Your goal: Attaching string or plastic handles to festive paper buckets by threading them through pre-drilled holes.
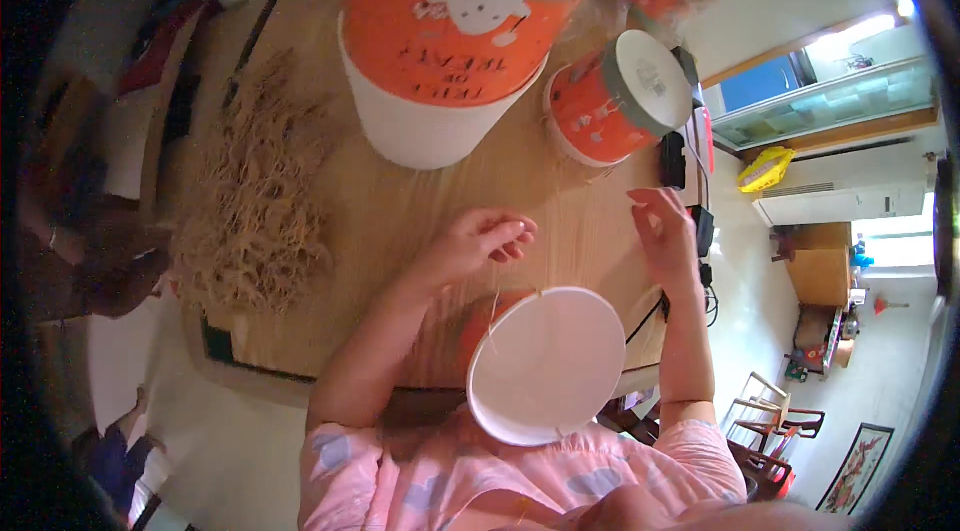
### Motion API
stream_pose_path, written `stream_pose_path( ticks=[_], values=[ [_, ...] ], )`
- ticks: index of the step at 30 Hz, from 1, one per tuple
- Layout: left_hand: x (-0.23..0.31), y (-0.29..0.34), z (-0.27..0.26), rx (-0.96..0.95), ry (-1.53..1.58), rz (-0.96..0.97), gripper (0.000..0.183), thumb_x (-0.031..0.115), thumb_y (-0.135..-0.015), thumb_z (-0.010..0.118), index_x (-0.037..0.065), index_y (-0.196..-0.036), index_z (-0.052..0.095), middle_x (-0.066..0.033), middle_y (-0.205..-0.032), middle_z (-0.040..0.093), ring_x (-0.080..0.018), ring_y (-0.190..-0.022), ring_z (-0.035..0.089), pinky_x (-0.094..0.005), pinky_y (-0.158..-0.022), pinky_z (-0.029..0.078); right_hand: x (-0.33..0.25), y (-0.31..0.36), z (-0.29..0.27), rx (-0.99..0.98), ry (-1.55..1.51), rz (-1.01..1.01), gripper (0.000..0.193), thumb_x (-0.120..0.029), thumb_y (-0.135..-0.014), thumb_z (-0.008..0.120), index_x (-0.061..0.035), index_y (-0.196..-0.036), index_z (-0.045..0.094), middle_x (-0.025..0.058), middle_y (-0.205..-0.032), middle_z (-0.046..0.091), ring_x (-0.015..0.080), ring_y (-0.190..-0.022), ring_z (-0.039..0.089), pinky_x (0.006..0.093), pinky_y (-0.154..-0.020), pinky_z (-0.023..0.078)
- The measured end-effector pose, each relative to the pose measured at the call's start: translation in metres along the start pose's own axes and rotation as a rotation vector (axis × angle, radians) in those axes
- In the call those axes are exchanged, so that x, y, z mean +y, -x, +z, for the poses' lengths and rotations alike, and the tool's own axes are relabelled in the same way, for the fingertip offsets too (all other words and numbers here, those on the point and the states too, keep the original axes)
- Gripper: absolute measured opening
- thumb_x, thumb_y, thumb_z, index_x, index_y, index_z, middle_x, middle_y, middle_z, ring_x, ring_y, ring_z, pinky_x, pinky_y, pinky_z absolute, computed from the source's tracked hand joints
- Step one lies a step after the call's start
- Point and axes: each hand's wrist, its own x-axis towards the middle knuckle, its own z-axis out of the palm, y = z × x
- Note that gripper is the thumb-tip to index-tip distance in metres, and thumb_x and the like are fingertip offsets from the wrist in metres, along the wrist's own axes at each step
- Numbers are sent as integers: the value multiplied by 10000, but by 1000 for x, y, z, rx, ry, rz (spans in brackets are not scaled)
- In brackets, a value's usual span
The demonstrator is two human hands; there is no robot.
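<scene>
An orange paper bucket [478,323] lies tilted at the table's near edge, against my pink shirt, its white round end [547,366] toward me. A thin tan string [496,303] runs along its left side, up toward my left hand. My left hand [488,239] hovers just beyond the bucket with its fingers curled in; whether the string is between them is unclear. Farther right, my right hand [660,224] is raised with thumb and forefinger pinched together, and anything in the pinch is too fine to see. Neither hand touches the bucket.
A tangled heap of tan strings [255,201] covers the table's left side. A tall orange, green and white bucket stack [440,61] and a smaller bucket [610,101] stand beyond my hands. Black plugs and cables [700,229] line the right edge. People [125,466] are at the left.
</scene>
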Motion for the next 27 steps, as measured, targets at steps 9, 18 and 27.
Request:
stream_pose_path(
  ticks=[9, 18, 27],
  values=[
    [-3, 111, 34, 395, -188, 323, 200, 170, -909, 525, 42, -1041, 604, -35, -967, 618, -110, -875, 568, -244, -773, 461, -83, 57, -20, 21, -1, -295, 233, -21, -757, 627, -45, -989, 623, 133, -1011, 597, 296, -933, 573, 356, -796, 463],
    [7, 130, 67, 377, -472, 423, 186, 156, -848, 607, -2, -944, 590, -104, -850, 621, -166, -752, 621, -276, -645, 480, -89, 63, 5, -172, 5, -308, 141, -6, -771, 595, -33, -905, 634, 93, -848, 624, 285, -834, 586, 344, -746, 462],
    [-16, 123, 60, 513, -416, 639, 256, 126, -823, 631, 35, -1053, 564, -78, -836, 595, -122, -611, 546, -248, -587, 466, -88, 56, 3, -326, -46, -496, 163, -39, -766, 616, -71, -925, 636, 86, -968, 611, 284, -922, 566, 384, -809, 445]
  ],
)
